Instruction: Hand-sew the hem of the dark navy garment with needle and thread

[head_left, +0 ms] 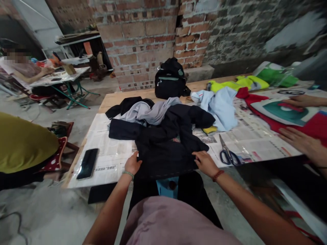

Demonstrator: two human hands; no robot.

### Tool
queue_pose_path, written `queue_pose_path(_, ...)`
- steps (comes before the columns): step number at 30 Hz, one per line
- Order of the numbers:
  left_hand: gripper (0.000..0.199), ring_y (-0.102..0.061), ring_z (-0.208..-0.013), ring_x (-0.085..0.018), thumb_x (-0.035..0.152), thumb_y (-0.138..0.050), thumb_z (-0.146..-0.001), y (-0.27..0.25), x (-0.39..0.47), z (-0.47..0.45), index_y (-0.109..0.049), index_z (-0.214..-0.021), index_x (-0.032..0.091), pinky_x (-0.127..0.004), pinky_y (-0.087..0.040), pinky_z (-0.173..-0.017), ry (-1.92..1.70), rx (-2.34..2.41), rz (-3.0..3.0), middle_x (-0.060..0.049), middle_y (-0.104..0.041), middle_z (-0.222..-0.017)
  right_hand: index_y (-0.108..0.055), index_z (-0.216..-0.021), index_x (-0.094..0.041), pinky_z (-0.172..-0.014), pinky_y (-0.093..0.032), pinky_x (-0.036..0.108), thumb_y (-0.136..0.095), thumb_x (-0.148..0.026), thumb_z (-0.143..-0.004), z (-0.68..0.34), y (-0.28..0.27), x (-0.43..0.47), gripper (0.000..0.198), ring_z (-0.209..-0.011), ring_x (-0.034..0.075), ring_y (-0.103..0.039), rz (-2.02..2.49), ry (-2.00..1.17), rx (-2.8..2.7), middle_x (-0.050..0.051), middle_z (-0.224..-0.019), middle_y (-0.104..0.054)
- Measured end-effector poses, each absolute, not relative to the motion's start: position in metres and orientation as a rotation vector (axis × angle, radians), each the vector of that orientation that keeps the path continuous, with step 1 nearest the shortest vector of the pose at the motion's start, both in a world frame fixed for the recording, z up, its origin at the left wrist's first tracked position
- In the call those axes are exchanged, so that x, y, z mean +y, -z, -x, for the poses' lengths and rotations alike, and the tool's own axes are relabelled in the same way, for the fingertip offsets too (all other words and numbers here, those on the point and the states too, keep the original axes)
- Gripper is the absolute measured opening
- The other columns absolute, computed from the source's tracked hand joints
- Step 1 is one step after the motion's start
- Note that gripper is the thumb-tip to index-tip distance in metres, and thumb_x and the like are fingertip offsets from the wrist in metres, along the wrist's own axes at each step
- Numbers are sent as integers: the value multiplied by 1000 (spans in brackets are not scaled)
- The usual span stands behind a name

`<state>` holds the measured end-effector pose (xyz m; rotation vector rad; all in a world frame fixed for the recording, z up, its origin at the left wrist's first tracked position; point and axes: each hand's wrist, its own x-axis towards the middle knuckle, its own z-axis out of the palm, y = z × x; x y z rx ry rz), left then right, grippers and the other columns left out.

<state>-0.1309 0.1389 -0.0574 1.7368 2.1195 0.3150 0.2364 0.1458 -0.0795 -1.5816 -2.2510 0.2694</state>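
A black garment (166,154) lies spread over the table's front edge, its lower border between my two hands. My left hand (132,164) closes on its left edge, thumb over the cloth. At the right edge, my right hand (205,163) pinches the fabric between thumb and fingers. Bunched above it are a grey cloth (150,111) with pale folds and more dark cloth (125,129). Just right of my right hand, dark-handled scissors (227,154) lie on the newspaper, blades pointing away. The exact grip of my fingertips is partly hidden by the cloth.
A phone (88,163) lies at the table's left. Behind stand a black backpack (170,80) and a light blue garment (219,105). At right, another person's hand (297,102) holds an iron (281,110) over red cloth (314,127). Newspaper (109,149) covers the tabletop.
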Motion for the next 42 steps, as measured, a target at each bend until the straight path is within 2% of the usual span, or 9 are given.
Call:
queue_pose_path(3, 58, -58, -72, -17, 23, -52, -70, 52, 124, 142, -39, -126, 22, -26, -43, -67, -331, 2037, -1626, -3, -61, -81, -57, -74, -16, -75, -40, 31, -41, -11, -71, -251, 86, 150, 17, -79, 19, -50, 1588, -247, -2162, 8, -75, -57)
queue_pose_path(9, 69, -55, -64, -12, 29, -60, -63, 58, 94, 168, -36, -128, 22, -24, -45, -62, -395, 1954, -1480, 0, -57, -84, -57, -73, -17, -75, -41, 31, -44, -14, -69, -261, 76, 144, 14, -77, 19, -51, 1616, -232, -2036, 6, -73, -56)
queue_pose_path(17, 66, -48, -107, -29, 40, -52, -73, 31, 153, 159, -33, -129, 12, -40, -41, -86, -445, 2301, -1793, -19, -44, -121, -58, -104, -23, -86, -33, 39, -59, -25, -67, -227, 46, 175, 37, -106, 25, -42, 1518, -149, -2395, 6, -112, -54)
queue_pose_path(21, 69, -56, -97, -27, 34, -58, -68, 49, 181, 160, -34, -129, 10, -37, -42, -83, -318, 2231, -1599, -17, -56, -109, -66, -86, -22, -86, -33, 37, -57, -20, -69, -231, 54, 193, 19, -103, 23, -45, 1643, -176, -2456, 5, -106, -58)
queue_pose_path(25, 41, -60, -81, -19, 22, -57, -66, 52, 195, 165, -56, -106, 15, -29, -45, -75, -513, 1942, -1440, -5, -65, -87, -67, -83, -21, -84, -39, 31, -51, -22, -76, -244, 43, 217, 17, -90, 17, -54, 1620, -268, -2335, 4, -92, -64)
queue_pose_path(28, 31, -59, -72, -16, 22, -60, -62, 17, 211, 173, -62, -92, 13, -28, -46, -70, -747, 1850, -1424, -3, -65, -79, -67, -84, -21, -83, -42, 30, -50, -24, -78, -253, 11, 241, 19, -86, 17, -58, 1565, -250, -2141, 3, -89, -66)
queue_pose_path(32, 42, -54, -63, -12, 25, -57, -64, -68, 241, 181, -57, -105, 15, -27, -47, -61, -1113, 1833, -1551, -1, -62, -81, -67, -85, -18, -84, -42, 30, -53, -26, -76, -253, -52, 270, 18, -87, 17, -58, 1470, -240, -1790, 4, -92, -66)
queue_pose_path(37, 44, -54, -86, -14, 23, -54, -67, -161, 244, 181, -53, -110, 15, -28, -44, -81, -1556, 1601, -1886, -3, -60, -98, -64, -91, -15, -80, -44, 29, -47, -27, -78, -246, -119, 266, 24, -84, 16, -58, 1371, -204, -1611, 4, -90, -65)
queue_pose_path(42, 38, -54, -81, -15, 36, -57, -67, -137, 200, 198, -59, -99, 16, -28, -45, -77, -1373, 1667, -1797, -1, -62, -89, -64, -89, -18, -86, -42, 31, -48, -33, -77, -255, -86, 223, 25, -90, 17, -57, 1267, -244, -1640, 3, -94, -64)
